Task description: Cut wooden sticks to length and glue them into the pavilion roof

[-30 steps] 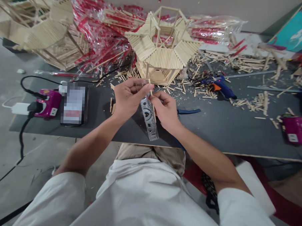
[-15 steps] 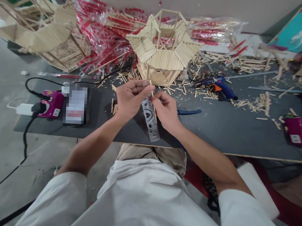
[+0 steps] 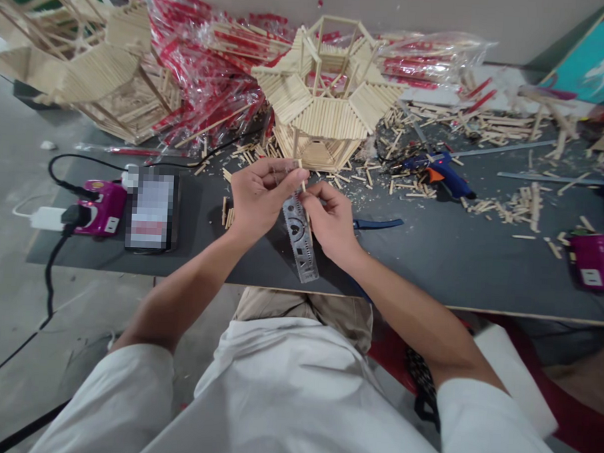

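A clear plastic ruler [image 3: 301, 243] with cut-out shapes slants down toward the table's front edge. My left hand [image 3: 263, 195] is closed on its upper end, thumb pressed over it. Along the ruler's right side runs a thin wooden stick [image 3: 309, 225], partly covered by my fingers. My right hand [image 3: 332, 221] pinches this stick beside the ruler. Just beyond both hands stands a many-sided model pavilion [image 3: 337, 118] built of wooden sticks. A blue-handled tool [image 3: 379, 224] lies to the right of my right hand, its near part hidden.
A blue glue gun [image 3: 444, 176] rests among loose stick pieces at right. A phone [image 3: 152, 210] and a purple power adapter [image 3: 102, 208] with cords lie at left. Behind are a larger stick model [image 3: 93, 77] and red-and-clear plastic wrappers [image 3: 204, 62]. Another purple adapter [image 3: 595, 263] sits far right.
Both hands keep their grip on the ruler and stick, with almost no movement. The whole view has shifted very slightly.
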Tool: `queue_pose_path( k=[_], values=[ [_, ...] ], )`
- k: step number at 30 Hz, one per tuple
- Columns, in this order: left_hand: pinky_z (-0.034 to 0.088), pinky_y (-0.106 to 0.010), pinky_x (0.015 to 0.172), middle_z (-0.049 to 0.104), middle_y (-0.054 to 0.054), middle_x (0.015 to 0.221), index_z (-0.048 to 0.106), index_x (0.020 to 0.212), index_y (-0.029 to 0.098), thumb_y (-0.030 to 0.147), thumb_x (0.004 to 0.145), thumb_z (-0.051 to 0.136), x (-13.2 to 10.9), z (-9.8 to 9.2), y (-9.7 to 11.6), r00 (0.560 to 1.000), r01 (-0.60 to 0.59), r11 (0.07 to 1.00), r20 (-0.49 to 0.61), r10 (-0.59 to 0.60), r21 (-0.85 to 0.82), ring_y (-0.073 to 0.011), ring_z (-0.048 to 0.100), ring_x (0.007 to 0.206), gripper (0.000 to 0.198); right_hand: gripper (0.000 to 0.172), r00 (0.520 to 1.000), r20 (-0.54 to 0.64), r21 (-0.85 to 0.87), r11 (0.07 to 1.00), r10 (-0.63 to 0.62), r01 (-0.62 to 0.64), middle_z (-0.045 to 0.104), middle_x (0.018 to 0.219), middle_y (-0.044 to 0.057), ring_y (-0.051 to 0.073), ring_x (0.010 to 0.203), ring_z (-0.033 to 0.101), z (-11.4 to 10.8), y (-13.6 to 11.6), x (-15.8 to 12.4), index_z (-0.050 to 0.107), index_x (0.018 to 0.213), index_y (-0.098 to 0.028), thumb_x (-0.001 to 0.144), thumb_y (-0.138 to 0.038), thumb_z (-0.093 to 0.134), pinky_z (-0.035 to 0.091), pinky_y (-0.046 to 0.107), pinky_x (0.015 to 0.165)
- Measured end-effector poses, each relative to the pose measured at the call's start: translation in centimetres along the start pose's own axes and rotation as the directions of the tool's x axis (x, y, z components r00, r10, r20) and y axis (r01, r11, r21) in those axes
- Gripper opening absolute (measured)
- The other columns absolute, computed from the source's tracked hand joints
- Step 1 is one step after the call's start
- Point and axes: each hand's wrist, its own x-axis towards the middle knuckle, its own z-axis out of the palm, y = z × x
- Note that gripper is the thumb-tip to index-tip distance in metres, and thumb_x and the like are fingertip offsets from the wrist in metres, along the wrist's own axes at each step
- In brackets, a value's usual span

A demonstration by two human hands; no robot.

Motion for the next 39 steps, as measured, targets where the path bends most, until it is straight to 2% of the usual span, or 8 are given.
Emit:
queue_pose_path(
  k=[14, 26, 31, 39],
  values=[
    [0.063, -0.027, 0.067, 0.084, -0.004, 0.088, 0.080, 0.094, 0.021, 0.045, 0.080, 0.096, -0.08, -0.04, 0.42, 1.000, 0.008, 0.998, -0.015, -0.007, 0.060, -0.0184, 0.081, 0.078, 0.032, 0.029, 1.000, 0.009, 0.014, 1.000, 0.027, -0.027, 0.048, 0.067, -0.006, 0.011, 0.063, 0.040, -0.05, -0.14, -0.11, 0.052, 0.070, -0.023, 0.088, -0.039, 0.067, 0.037, 0.027, 0.062],
    [0.065, -0.026, 0.065, 0.084, -0.004, 0.084, 0.081, 0.089, 0.021, 0.048, 0.075, 0.098, -0.15, 0.28, 0.89, 0.999, 0.008, 1.000, -0.037, -0.007, 0.023, -0.0185, 0.081, 0.075, 0.035, 0.027, 0.999, 0.015, 0.064, 0.997, 0.037, -0.038, 0.048, 0.067, -0.006, 0.011, 0.063, 0.040, -0.03, 0.07, -0.02, 0.055, 0.070, -0.023, 0.088, -0.038, 0.068, 0.038, 0.027, 0.063],
    [0.066, -0.027, 0.065, 0.084, -0.004, 0.085, 0.080, 0.090, 0.020, 0.052, 0.073, 0.099, -0.11, 0.32, 0.81, 0.999, 0.024, 0.999, -0.045, -0.022, 0.039, -0.0202, 0.082, 0.078, 0.040, 0.026, 1.000, -0.001, 0.003, 1.000, 0.017, -0.017, 0.047, 0.066, -0.006, 0.011, 0.064, 0.039, -0.04, -0.24, -0.04, 0.054, 0.069, -0.023, 0.087, -0.036, 0.066, 0.035, 0.027, 0.062],
    [0.062, -0.023, 0.062, 0.084, -0.004, 0.083, 0.082, 0.091, 0.019, 0.046, 0.075, 0.098, -0.15, 0.36, 0.75, 0.999, 0.007, 1.000, -0.035, -0.006, 0.012, -0.0172, 0.080, 0.072, 0.035, 0.026, 1.000, 0.002, 0.009, 1.000, -0.015, 0.015, 0.043, 0.064, -0.007, 0.011, 0.064, 0.036, -0.02, -0.11, -0.05, 0.050, 0.069, -0.023, 0.088, -0.034, 0.063, 0.032, 0.027, 0.062]
  ],
)
